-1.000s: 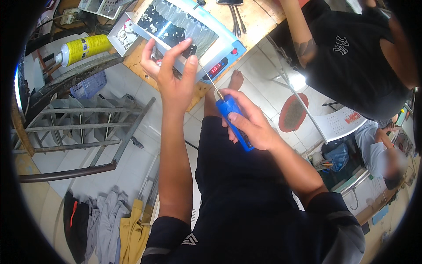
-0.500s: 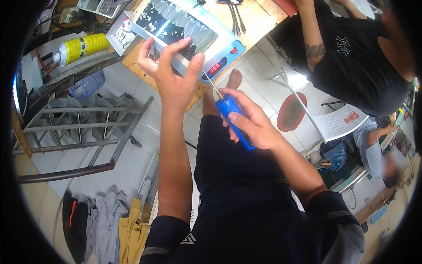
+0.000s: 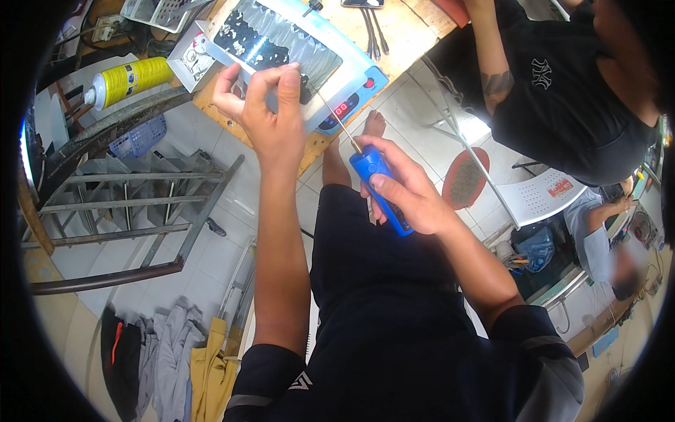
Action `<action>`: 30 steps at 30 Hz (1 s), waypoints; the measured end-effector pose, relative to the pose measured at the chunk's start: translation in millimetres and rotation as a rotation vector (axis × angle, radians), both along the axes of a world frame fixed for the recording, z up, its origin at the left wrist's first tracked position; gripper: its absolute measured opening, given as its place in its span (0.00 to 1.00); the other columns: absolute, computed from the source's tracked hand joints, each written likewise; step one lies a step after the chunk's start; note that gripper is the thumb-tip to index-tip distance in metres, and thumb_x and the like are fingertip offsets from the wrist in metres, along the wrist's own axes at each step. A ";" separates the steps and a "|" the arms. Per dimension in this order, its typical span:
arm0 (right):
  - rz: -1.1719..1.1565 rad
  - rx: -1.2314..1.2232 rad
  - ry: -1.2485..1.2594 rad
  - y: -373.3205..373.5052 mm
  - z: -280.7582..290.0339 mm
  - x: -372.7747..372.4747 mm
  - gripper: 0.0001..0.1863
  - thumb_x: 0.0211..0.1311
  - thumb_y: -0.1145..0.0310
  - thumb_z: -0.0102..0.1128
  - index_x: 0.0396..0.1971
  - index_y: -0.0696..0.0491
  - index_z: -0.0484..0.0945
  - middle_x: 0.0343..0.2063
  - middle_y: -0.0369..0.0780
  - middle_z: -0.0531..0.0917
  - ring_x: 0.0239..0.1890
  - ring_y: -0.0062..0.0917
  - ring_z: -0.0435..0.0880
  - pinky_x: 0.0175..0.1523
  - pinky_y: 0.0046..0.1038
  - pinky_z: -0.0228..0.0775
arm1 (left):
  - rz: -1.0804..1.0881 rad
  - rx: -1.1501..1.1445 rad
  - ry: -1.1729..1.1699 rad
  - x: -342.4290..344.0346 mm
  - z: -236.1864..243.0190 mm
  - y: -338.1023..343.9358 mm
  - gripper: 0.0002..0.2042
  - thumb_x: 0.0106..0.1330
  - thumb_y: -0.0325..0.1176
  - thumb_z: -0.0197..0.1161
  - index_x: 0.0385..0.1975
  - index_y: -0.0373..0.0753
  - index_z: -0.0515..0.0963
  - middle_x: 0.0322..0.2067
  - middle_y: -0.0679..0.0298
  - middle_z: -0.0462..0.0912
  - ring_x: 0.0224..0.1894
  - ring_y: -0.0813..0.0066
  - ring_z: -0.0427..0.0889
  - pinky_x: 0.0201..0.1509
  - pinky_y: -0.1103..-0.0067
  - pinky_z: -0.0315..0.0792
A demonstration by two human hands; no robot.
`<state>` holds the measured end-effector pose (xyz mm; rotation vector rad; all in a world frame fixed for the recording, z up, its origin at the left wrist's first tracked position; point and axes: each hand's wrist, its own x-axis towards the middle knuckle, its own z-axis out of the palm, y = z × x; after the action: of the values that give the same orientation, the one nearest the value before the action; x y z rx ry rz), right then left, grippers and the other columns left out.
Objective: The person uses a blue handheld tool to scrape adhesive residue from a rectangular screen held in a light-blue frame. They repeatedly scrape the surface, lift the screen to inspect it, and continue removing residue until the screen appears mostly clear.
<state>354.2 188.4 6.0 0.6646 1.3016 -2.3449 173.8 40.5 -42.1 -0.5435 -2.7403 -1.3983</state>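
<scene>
My right hand [image 3: 411, 188] is wrapped round a blue handheld power tool [image 3: 380, 184] with a long thin metal shaft. The shaft points up and left, its tip reaching the near edge of a blue-and-white heating plate machine [image 3: 358, 90] with a small red display. On the machine's top lies a dark flat panel [image 3: 260, 39] covered with black and whitish flakes and a crinkled grey film. Over the near edge of that panel is my left hand [image 3: 267, 112], fingers curled, thumb and forefinger tips close together. Whatever lies between them is too small to make out.
A small white box [image 3: 193, 60] and a yellow spray can [image 3: 133, 79] sit left of the machine. Dark tweezers-like tools [image 3: 374, 32] lie right of it on the wooden table [image 3: 415, 28]. A person in black [image 3: 562, 84] is close by on the right, near a white chair [image 3: 545, 197].
My left thumb and forefinger have come together, and the hand has shifted slightly left. The blue tool has moved a little, with more of its shaft visible.
</scene>
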 end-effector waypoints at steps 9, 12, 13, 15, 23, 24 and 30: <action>0.090 -0.010 -0.040 7.6 4.8 -1.5 0.30 0.80 0.64 0.53 0.77 0.49 0.60 0.40 0.41 0.78 0.30 0.20 0.82 0.38 0.22 0.77 | -0.037 0.049 -0.017 4.4 4.3 -0.8 0.10 0.66 0.40 0.77 0.42 0.46 0.87 0.63 0.49 0.56 0.72 0.52 0.53 0.74 0.56 0.52; 0.094 -0.023 -0.054 8.9 5.7 -1.9 0.30 0.79 0.64 0.53 0.77 0.49 0.60 0.40 0.41 0.78 0.30 0.20 0.82 0.38 0.22 0.76 | -0.011 0.006 0.010 1.7 0.4 -0.3 0.08 0.66 0.39 0.76 0.41 0.46 0.87 0.63 0.50 0.57 0.71 0.52 0.53 0.75 0.57 0.50; 0.105 -0.018 -0.057 9.8 5.8 -1.9 0.30 0.79 0.65 0.53 0.77 0.49 0.60 0.40 0.41 0.78 0.30 0.20 0.82 0.38 0.22 0.76 | 0.001 0.026 -0.009 0.9 -1.4 0.4 0.08 0.67 0.39 0.76 0.40 0.46 0.88 0.63 0.50 0.57 0.71 0.52 0.53 0.75 0.57 0.50; 0.123 -0.014 -0.055 10.5 6.0 -1.6 0.30 0.79 0.65 0.53 0.76 0.49 0.60 0.40 0.41 0.79 0.29 0.20 0.82 0.38 0.22 0.76 | 0.021 0.074 -0.016 0.3 -3.4 0.7 0.07 0.67 0.39 0.75 0.39 0.46 0.88 0.63 0.51 0.57 0.72 0.52 0.53 0.76 0.56 0.49; 0.075 0.013 -0.034 10.0 5.6 0.3 0.30 0.79 0.64 0.53 0.76 0.49 0.60 0.39 0.41 0.79 0.29 0.20 0.82 0.37 0.22 0.76 | -0.081 0.088 0.008 8.0 2.0 -4.4 0.13 0.65 0.38 0.76 0.47 0.46 0.86 0.65 0.50 0.56 0.73 0.53 0.52 0.75 0.55 0.50; 0.080 0.010 -0.041 10.3 5.3 0.1 0.30 0.79 0.64 0.53 0.76 0.49 0.60 0.39 0.41 0.79 0.29 0.20 0.82 0.37 0.22 0.76 | -0.091 0.105 -0.002 8.0 2.3 -4.3 0.14 0.65 0.37 0.76 0.48 0.46 0.86 0.65 0.50 0.56 0.73 0.53 0.52 0.75 0.55 0.51; 0.088 -0.024 -0.045 15.5 4.6 -1.1 0.30 0.79 0.64 0.54 0.76 0.50 0.60 0.39 0.41 0.79 0.29 0.19 0.81 0.37 0.22 0.76 | -0.052 0.008 0.043 3.4 1.1 -1.8 0.09 0.66 0.37 0.76 0.42 0.46 0.87 0.64 0.51 0.58 0.72 0.55 0.54 0.75 0.58 0.53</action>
<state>353.2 203.9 10.6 0.6361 1.2555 -2.2591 177.2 38.8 -41.0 -0.6412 -2.7044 -1.3904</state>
